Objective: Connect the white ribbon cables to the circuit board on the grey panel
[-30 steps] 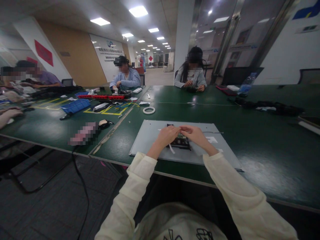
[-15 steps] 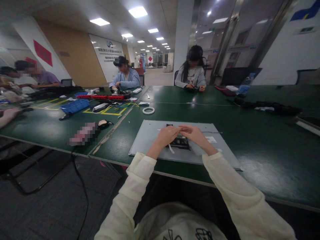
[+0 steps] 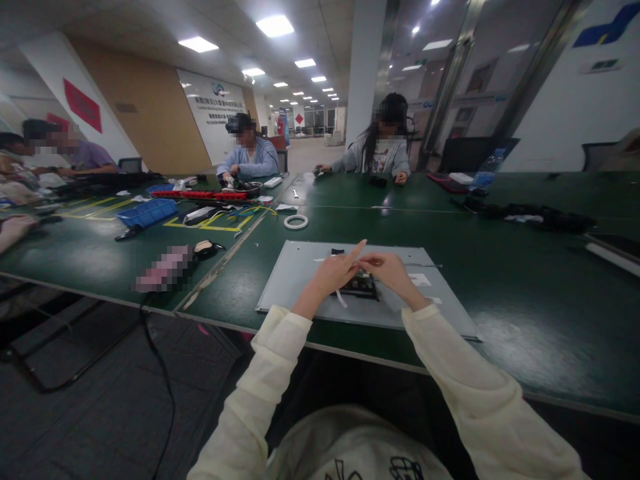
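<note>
A black device [image 3: 364,288] with a small circuit board lies on a grey panel [image 3: 290,280], and a white strip [image 3: 341,299] sticks out at its near left side. Over the device's left part is my left hand [image 3: 334,272], index finger raised, the other fingers curled in near the board. My right hand [image 3: 389,269] comes from the right with thumb and fingers pinched together over the board, close to the left fingertips. What either hand's fingertips hold is too small to make out.
Beyond the panel lie a white ring [image 3: 295,222] and a small wrench [image 3: 295,194]. Left are a blue tray [image 3: 149,212], coloured wires and a blurred pink item [image 3: 165,269]. Two people sit across the green table [image 3: 525,300]; others work at far left.
My left index finger has lifted and now points up and away. The person opposite has moved one hand out to the left with a small item.
</note>
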Available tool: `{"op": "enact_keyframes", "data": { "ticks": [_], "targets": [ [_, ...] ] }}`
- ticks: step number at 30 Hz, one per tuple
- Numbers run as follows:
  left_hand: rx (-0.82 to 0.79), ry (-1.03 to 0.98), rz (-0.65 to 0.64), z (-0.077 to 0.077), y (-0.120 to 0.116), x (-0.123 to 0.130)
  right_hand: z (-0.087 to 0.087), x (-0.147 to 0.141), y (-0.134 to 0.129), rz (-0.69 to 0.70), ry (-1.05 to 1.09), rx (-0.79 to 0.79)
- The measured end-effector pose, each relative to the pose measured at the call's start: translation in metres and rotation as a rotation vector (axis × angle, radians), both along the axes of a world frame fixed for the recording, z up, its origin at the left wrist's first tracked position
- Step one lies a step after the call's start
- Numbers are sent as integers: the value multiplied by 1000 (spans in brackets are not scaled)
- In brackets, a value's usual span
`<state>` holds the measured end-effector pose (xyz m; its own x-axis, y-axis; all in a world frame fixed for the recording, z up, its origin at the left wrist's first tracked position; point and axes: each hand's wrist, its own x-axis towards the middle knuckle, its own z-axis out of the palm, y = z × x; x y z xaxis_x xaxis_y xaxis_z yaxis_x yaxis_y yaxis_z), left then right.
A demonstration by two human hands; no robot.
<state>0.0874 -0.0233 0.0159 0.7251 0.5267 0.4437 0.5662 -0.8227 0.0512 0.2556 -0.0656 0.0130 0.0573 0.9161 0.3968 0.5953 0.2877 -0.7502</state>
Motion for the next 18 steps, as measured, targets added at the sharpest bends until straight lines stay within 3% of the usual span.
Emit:
{"op": "enact_keyframes", "data": {
  "ticks": [6, 12, 18],
  "targets": [
    [-103, -123, 21, -3, 4, 1, 7, -1, -3, -128, -11, 108],
    [-56, -147, 64, -7, 10, -1, 7, 7, -1, -175, 49, 189],
    [-109, -179, -31, -3, 8, -1, 2, -3, -2, 92, 277, 112]
  ]
}}
